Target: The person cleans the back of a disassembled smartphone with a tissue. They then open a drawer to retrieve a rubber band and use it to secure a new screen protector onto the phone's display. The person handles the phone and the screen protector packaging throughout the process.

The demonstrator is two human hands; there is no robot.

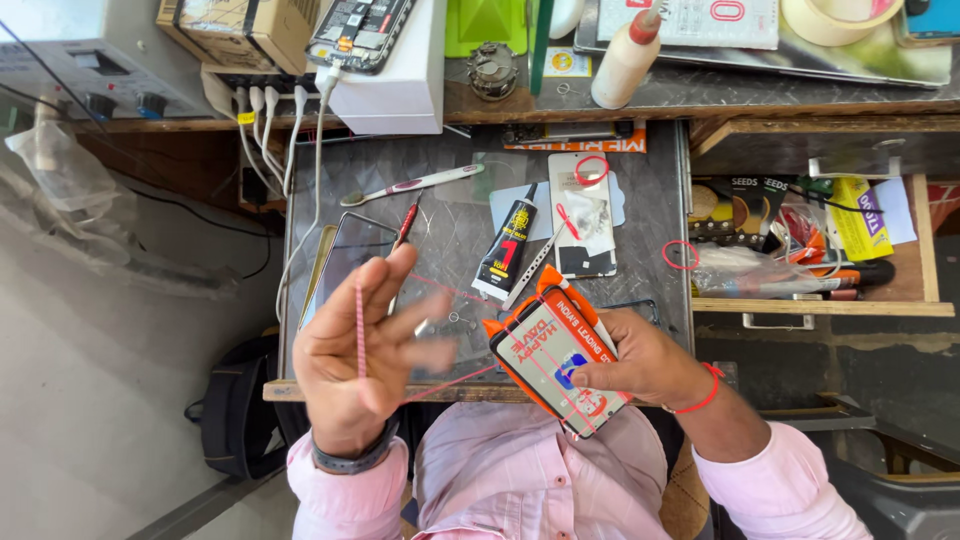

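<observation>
My left hand [362, 350] is raised with fingers spread, a red rubber band [360, 325] stretched over them. The band runs in thin lines across to a phone wrapped in an orange and white printed card [555, 355]. My right hand [640, 360] grips that wrapped phone from the right side, thumb on its face, just above the front edge of the dark work mat [450, 230]. Several band loops cross the card.
On the mat lie a black glue tube [508, 250], a toothbrush [412, 185], a red pen [405, 225], a glass panel [345, 262], a white phone back [583, 215] and loose red bands [680, 254]. An open drawer [820, 240] holds packets at right. A glue bottle [625, 55] stands on the shelf.
</observation>
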